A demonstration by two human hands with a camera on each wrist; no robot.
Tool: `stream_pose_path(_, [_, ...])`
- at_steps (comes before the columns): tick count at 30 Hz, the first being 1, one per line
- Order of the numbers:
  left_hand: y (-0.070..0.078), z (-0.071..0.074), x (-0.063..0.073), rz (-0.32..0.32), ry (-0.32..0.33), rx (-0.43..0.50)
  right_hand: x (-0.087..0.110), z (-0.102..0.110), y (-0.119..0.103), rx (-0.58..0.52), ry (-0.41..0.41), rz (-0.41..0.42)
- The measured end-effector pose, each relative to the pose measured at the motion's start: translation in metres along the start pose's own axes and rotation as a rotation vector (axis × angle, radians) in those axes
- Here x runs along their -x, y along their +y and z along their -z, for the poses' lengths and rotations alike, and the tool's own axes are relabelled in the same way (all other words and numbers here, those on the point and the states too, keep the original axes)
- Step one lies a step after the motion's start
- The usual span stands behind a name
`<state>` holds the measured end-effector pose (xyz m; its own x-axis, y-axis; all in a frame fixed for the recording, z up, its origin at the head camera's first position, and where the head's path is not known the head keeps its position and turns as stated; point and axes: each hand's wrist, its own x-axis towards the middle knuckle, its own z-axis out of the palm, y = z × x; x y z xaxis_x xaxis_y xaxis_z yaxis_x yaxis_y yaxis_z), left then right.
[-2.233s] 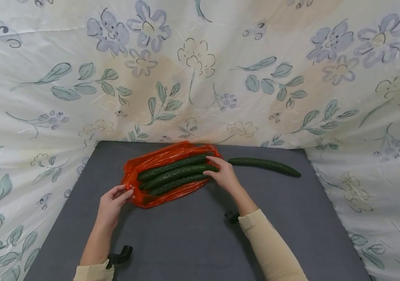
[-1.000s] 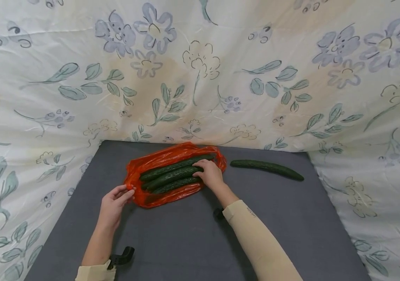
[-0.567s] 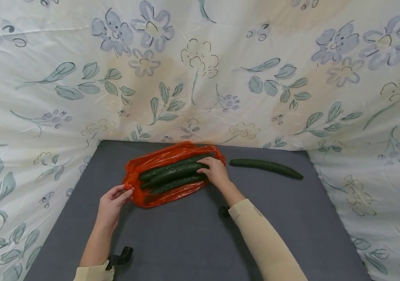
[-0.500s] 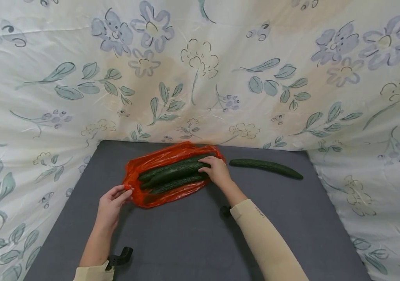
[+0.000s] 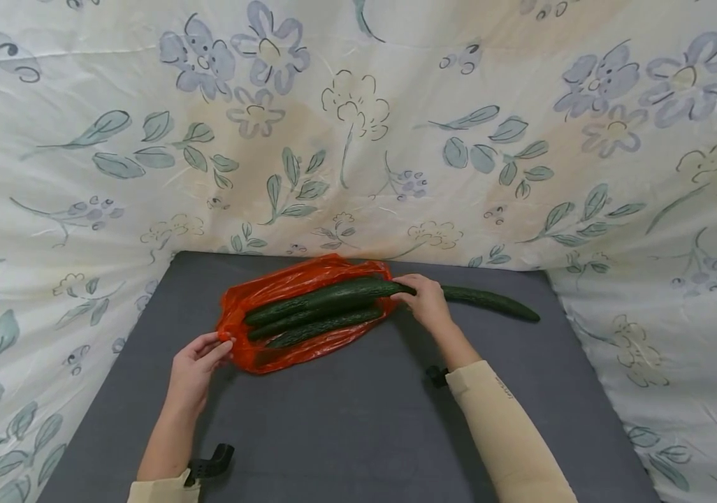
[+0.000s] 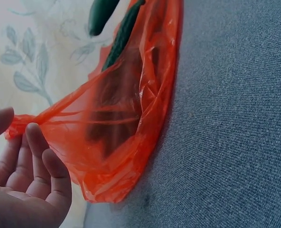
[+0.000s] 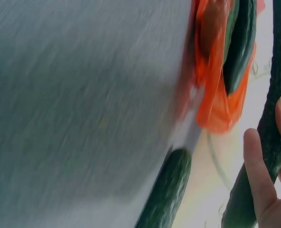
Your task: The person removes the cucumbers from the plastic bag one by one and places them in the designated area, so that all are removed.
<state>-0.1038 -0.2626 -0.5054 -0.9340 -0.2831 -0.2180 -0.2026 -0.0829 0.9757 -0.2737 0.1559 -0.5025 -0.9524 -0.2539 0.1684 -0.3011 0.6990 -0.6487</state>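
Note:
With thumb and fingertips, my left hand (image 5: 191,367) pinches the gathered left edge of a red plastic bag (image 5: 289,279). The left wrist view shows the thin film of the bag (image 6: 117,152) pulled taut from those fingers. A long, bumpy dark green cucumber (image 7: 277,71) is held near its right end by my right hand (image 5: 424,302). It slants up off the others, its far part overlapping the bag in the head view. More cucumbers (image 5: 327,326) lie side by side in the bag's opening, their left ends partly under the film.
One loose cucumber (image 5: 490,300) lies on the dark grey table (image 5: 333,433), right of the bag, its left end behind my right hand. A floral curtain (image 5: 358,175) hangs close behind the table and along both sides.
My right hand has gripped one cucumber among those in the bag and drawn it up and to the right. The left hand keeps its pinch on the bag, almost still.

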Motion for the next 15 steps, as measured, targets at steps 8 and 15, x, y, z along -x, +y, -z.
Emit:
stream_pose_path(8, [0.0,-0.003,-0.003,0.001,-0.004,-0.013,0.015,0.032,0.028,0.001,0.06,-0.073])
stream_pose_path(15, [-0.001,0.0,-0.001,-0.01,-0.014,0.029,0.028,0.045,0.051,-0.005,0.065,-0.134])
